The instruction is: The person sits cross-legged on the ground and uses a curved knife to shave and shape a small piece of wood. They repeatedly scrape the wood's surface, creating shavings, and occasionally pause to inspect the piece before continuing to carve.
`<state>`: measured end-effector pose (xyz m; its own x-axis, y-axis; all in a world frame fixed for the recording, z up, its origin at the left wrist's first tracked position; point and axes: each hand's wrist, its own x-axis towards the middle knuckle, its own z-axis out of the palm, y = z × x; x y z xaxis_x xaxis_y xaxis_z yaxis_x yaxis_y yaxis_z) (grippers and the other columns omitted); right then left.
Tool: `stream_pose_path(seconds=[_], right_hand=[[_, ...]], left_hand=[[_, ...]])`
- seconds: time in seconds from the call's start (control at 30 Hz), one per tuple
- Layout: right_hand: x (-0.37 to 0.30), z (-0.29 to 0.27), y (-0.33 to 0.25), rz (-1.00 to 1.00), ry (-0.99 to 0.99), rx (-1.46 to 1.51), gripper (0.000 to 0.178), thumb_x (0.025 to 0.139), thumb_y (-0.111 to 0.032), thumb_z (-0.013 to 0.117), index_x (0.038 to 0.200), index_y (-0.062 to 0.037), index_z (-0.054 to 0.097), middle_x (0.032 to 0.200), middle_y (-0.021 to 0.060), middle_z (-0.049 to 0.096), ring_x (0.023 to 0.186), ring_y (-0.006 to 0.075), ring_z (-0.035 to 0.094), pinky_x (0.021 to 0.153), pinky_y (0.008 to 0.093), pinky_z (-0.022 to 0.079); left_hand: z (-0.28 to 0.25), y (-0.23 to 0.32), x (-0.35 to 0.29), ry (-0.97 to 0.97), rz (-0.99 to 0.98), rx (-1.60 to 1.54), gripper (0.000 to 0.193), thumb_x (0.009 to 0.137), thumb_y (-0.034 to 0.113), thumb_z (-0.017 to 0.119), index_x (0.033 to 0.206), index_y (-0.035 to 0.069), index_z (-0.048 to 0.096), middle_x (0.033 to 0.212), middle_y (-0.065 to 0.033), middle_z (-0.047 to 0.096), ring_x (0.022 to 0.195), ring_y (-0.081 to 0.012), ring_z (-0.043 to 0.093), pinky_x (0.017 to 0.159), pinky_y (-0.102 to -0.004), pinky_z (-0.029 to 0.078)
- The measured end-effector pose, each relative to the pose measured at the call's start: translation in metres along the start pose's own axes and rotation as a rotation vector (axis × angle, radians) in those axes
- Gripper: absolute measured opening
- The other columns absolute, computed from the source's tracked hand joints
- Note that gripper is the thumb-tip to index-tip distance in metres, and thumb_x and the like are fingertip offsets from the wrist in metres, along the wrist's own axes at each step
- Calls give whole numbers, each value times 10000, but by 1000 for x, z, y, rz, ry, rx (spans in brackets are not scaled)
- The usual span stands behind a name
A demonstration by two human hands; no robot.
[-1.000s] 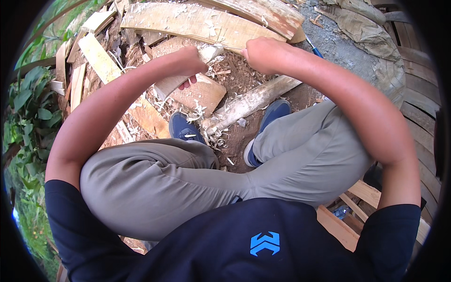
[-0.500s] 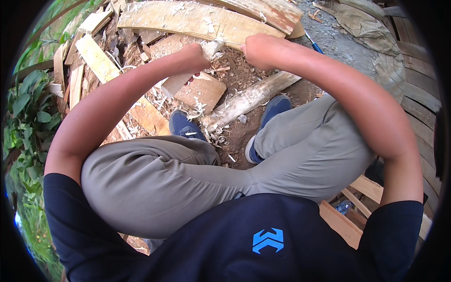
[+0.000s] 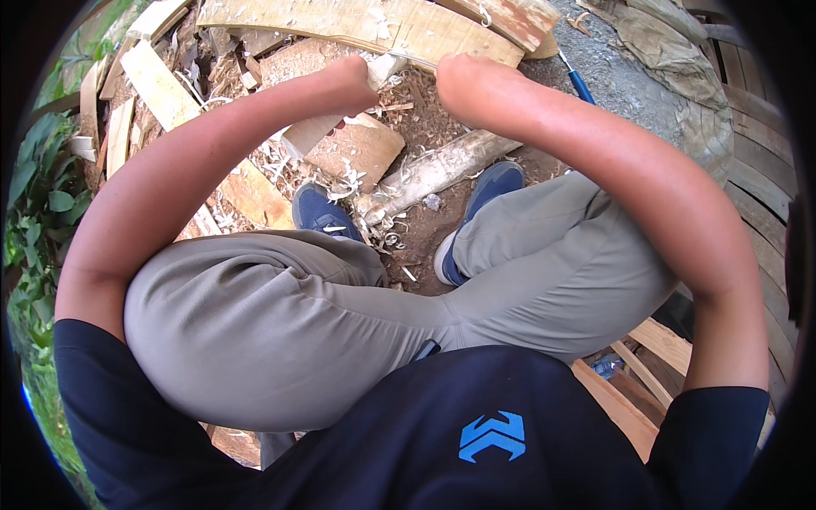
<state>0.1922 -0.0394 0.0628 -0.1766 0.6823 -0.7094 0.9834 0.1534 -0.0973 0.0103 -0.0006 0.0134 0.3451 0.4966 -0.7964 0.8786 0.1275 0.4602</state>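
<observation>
My left hand is closed round a pale piece of wood; its freshly cut end pokes out past the fist and its broader part shows below. Across from it, my right hand is a fist with its back to me, gripping a knife whose thin blade reaches left to the wood's end. The knife's handle is hidden inside the fist. Behind both hands lies a wide curved-looking plank sprinkled with shavings. Under the left hand, a flat wooden block rests on the ground.
A rough log lies just beyond my shoes. Boards and shavings cover the ground to the left, beside green plants. A blue-handled tool lies at the right on grey ground. Slats line the right side.
The view has shifted slightly, so the ground and both hands sit a little higher in it. Both grips stay the same, and the blade remains at the wood's end.
</observation>
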Motion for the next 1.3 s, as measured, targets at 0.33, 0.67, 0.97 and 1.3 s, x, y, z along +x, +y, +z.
stream_pose_path(seconds=[0.33, 0.67, 0.97, 1.3], right_hand=[[29, 10, -4, 22, 126, 37, 235, 851, -41, 597, 1038, 12, 729, 1041, 197, 724, 965, 329, 717, 798, 435, 577], [14, -9, 1, -251, -68, -399, 172, 802, 23, 591, 912, 23, 724, 925, 235, 708, 880, 379, 703, 769, 442, 570], [16, 14, -3, 41, 16, 123, 275, 870, -65, 544, 1068, 28, 711, 1052, 230, 712, 981, 363, 708, 837, 440, 571], [38, 21, 10, -36, 17, 50, 220, 862, -31, 547, 1014, 69, 672, 988, 279, 693, 925, 409, 696, 797, 469, 554]], left_hand=[[4, 0, 7, 38, 72, 76, 248, 844, 112, 576, 851, -133, 540, 701, -173, 614, 511, -261, 639, 391, -396, 541], [-1, 1, -3, -43, -9, -83, 254, 856, 119, 587, 867, -132, 547, 706, -167, 613, 496, -236, 624, 375, -382, 524], [2, 5, -2, -61, -42, -163, 272, 872, 124, 586, 839, -143, 550, 703, -163, 608, 488, -225, 605, 386, -380, 534], [1, 6, -2, -86, -36, -230, 286, 882, 126, 592, 826, -153, 556, 704, -169, 608, 507, -231, 611, 391, -381, 539]])
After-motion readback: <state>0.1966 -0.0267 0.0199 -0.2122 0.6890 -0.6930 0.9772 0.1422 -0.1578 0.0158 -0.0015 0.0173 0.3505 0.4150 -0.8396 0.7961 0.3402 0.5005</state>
